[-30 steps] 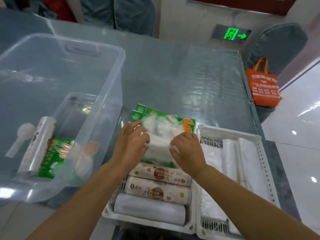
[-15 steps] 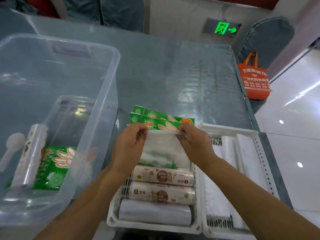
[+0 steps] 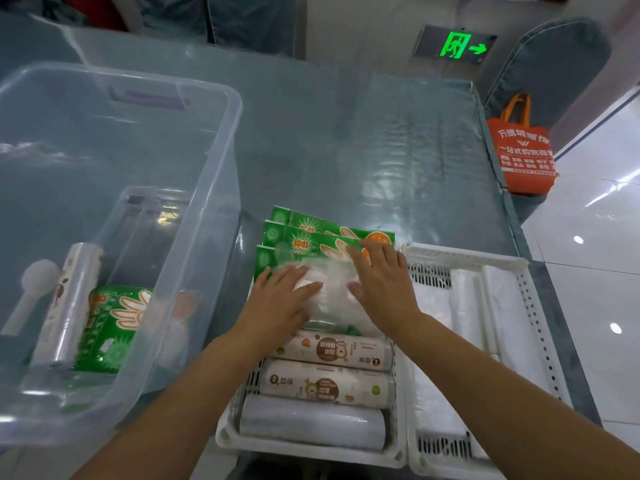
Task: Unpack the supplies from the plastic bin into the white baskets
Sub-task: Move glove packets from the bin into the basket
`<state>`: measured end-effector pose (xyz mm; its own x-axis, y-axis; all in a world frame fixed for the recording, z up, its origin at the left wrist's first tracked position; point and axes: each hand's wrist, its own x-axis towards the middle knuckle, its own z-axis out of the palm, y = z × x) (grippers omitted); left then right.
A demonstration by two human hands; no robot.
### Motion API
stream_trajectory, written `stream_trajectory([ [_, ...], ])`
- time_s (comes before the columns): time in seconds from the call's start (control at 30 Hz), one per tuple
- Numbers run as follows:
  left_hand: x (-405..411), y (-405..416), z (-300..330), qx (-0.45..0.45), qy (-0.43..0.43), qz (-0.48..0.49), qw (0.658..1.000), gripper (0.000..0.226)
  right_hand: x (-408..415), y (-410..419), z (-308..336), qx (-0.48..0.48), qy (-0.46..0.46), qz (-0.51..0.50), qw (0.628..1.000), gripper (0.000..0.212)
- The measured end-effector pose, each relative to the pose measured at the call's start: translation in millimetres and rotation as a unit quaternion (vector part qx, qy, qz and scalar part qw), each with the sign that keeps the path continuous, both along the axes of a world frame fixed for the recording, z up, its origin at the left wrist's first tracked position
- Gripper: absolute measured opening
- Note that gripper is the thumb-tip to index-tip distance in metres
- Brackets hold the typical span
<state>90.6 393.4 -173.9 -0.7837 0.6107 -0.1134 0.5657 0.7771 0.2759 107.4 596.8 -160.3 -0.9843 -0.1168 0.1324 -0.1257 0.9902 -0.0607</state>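
Blue-grey cloth under a clear plastic sheet covers the table (image 3: 346, 140), and it shines in the light. On it, at the left, sits a big see-through plastic bin (image 3: 207, 188). Inside the bin lie a white roll (image 3: 71, 306), a green glove pack (image 3: 114, 327) and a white thing with a round end (image 3: 33, 292); it may be a scoop, but the wall makes it foggy.

Next to the bin, a white basket (image 3: 396, 410) holds three rolls near the person: two printed rolls (image 3: 329, 367) and one plain clear roll (image 3: 311, 422). At the far end of this basket are three green packs (image 3: 304, 233) stacked like steps. On the nearest pack lies a clear, soft bag (image 3: 329, 289).

The left hand (image 3: 280, 303) lies flat on the bag with its fingers straight. The right hand (image 3: 384, 282) lies flat too, fingers spread, touching the bag and a green pack. Neither hand grips anything.

Touching the first basket on the right is a second white basket (image 3: 526, 306) with long white plastic rolls (image 3: 467, 317) in it.

Past the table are chairs with blue covers (image 3: 554, 64), an orange bag (image 3: 524, 154) on one chair, a green exit sign (image 3: 457, 46) low on the wall, and a shiny white floor (image 3: 588, 271).

The near edges of both baskets are cut off at the bottom.
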Motion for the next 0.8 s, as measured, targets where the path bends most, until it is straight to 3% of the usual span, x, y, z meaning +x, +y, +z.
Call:
stream_trajectory([
  [0.37, 15.9, -9.0, -4.5, 0.029, 0.032, 0.006, 0.999, 0.044, 31.7, -8.0, -18.1, 0.053, -0.047, 0.072, 0.995, 0.051],
  [0.8, 35.6, -26.2, 5.5, 0.08, 0.069, 0.063, 0.992, 0.045, 57.2, -16.7, 2.0, 0.02, -0.013, -0.042, 0.999, 0.042],
])
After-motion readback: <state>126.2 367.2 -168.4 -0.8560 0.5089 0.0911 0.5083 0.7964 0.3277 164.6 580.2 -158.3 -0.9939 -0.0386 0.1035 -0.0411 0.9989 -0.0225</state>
